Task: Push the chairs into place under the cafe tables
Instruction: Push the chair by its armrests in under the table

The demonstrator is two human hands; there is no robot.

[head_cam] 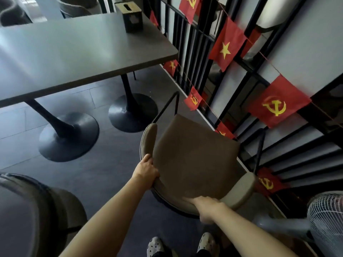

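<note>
1. Second chair (37,210): 8 o'clock, partly in view.
2. Counter (74,52): 10 o'clock, two pedestal bases beneath.
3. Tissue box (132,16): one, on counter; contents not discernible.
4. Left hand (146,169), right hand (207,208): fingers closed over backrest of brown chair (194,154), 5 o'clock, clear of counter.
5. Fan (326,219): one, 4 o'clock.

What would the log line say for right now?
step: moving chair | left hand: gripping chair backrest | right hand: gripping backrest | table: ahead-left, chair not under it
</note>
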